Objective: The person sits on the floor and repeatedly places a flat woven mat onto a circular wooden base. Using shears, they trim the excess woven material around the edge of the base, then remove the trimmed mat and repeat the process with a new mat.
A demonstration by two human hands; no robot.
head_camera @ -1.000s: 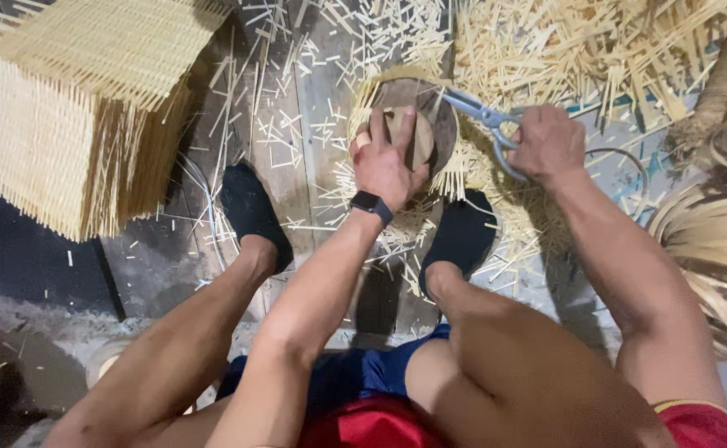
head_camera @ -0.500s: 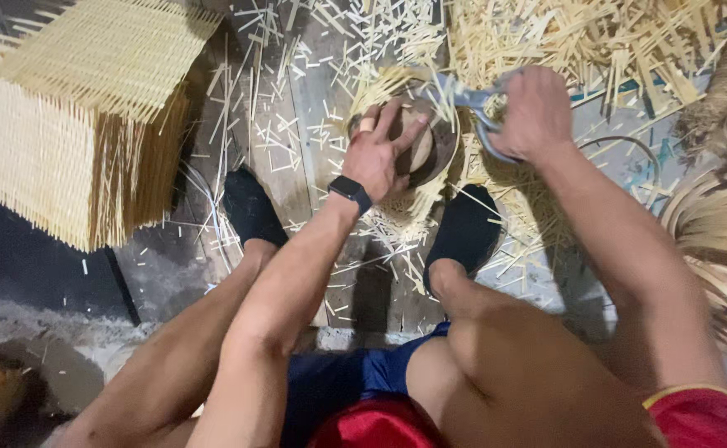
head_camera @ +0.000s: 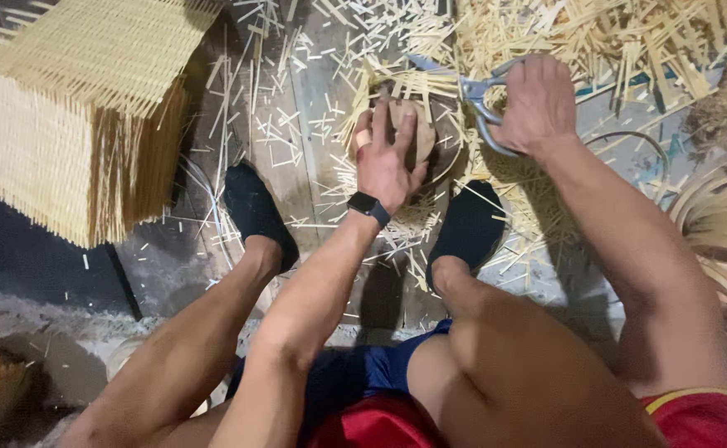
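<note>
My left hand (head_camera: 386, 153), with a black watch on the wrist, presses flat on a round brown wooden disc (head_camera: 424, 133) that lies on a small woven mat of pale bamboo strips (head_camera: 397, 87) on the floor. My right hand (head_camera: 536, 101) grips a pair of grey-handled scissors (head_camera: 467, 87). Their blades point left over the mat's far edge, just beyond the disc. Both my feet in black socks (head_camera: 256, 211) rest on the floor on either side of my left arm.
A tall stack of woven bamboo mats (head_camera: 81, 116) stands at the left. Cut bamboo slivers (head_camera: 596, 33) litter the floor and pile up at the top right. Coiled bamboo strips (head_camera: 724, 241) lie at the right edge. A thin wire hoop (head_camera: 629, 141) lies by my right forearm.
The left hand has stayed flat on the disc, its fingers shifting a little. The right hand with the scissors has edged left along the mat's far edge, blades now over the strips.
</note>
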